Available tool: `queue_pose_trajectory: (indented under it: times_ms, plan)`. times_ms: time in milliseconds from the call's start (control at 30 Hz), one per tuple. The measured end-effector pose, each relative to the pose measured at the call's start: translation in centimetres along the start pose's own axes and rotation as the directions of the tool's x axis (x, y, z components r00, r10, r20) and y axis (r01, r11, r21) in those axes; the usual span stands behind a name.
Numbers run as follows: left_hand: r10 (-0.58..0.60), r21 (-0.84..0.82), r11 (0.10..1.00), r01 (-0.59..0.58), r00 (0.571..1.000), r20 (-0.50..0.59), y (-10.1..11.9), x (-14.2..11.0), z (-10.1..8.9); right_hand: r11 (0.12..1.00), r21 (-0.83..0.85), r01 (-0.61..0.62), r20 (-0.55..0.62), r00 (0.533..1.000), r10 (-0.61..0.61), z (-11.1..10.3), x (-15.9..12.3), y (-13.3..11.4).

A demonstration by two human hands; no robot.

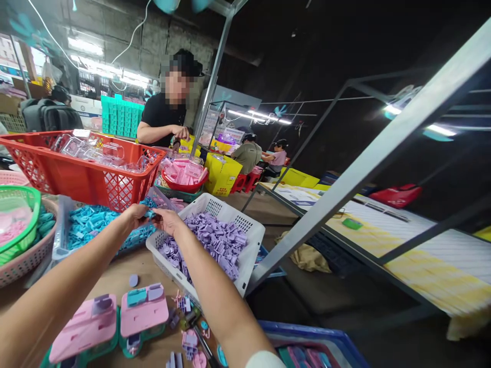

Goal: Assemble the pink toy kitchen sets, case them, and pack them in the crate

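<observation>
My left hand and my right hand meet above the bins, fingertips pinched together around a small blue plastic piece. Most of that piece is hidden by the fingers. Below and left of them lies a clear bin of blue plastic parts. Purple plastic parts fill a white basket under my right forearm. Closer to me, two pink-and-green plastic assemblies rest on the table, with blue and purple pieces set on them.
A red basket of clear plastic parts stands behind the blue bin. At left is a green basket. A metal post slants across the right. Small loose parts and a blue tray are near me. A co-worker stands opposite.
</observation>
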State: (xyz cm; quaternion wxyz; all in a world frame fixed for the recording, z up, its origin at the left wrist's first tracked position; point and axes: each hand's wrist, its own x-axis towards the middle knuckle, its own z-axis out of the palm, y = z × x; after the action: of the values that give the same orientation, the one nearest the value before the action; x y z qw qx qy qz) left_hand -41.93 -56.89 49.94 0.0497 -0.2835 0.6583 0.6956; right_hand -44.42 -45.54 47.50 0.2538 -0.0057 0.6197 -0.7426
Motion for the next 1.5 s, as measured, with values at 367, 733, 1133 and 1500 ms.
queue_pose_trajectory:
  times_ms: [367,733,1133,1500]
  plan:
    - [0.234,0.129,0.956,-0.264,0.950,0.209,-3.4,-6.9,-10.9,0.883,-0.388,0.263,0.481,0.875,-0.050,1.8,-5.1,1.8]
    - [0.217,0.472,0.723,-0.504,0.815,0.537,-13.0,-12.6,-19.1,0.080,-0.716,0.694,0.696,0.698,0.169,8.4,-11.9,7.4]
    - [0.169,0.563,0.656,-0.503,0.825,0.540,-13.9,-12.7,-18.9,-0.227,-0.652,0.723,0.691,0.690,0.213,8.6,-12.9,8.1]
    - [0.142,0.493,0.787,-0.370,0.887,0.440,-14.6,-12.8,-18.7,-0.330,-0.657,0.678,0.680,0.722,0.129,8.7,-14.3,8.9]
